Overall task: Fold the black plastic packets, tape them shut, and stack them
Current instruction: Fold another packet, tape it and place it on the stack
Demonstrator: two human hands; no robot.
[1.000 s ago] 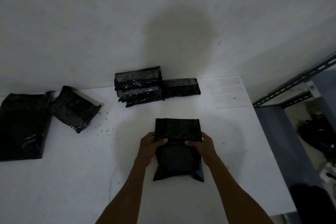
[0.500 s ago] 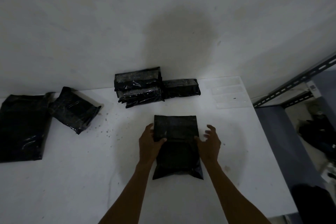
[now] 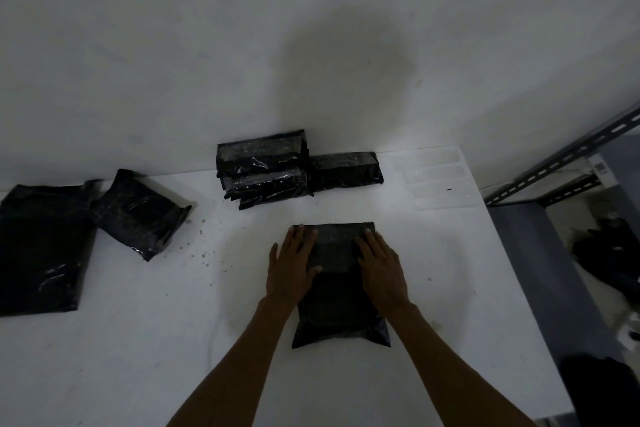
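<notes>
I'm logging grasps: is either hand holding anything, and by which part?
Nothing is held: the left hand and the right hand lie flat, fingers straight, pressing the folded upper part of the black packet.

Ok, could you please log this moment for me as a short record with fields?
Left hand: flat on the folded packet, fingers straight
Right hand: flat on the same packet
Stack: folded packets piled by the wall
Waiting: large flat packet and smaller packet, on the left of the table
Clear strips: far right corner, likely tape
</notes>
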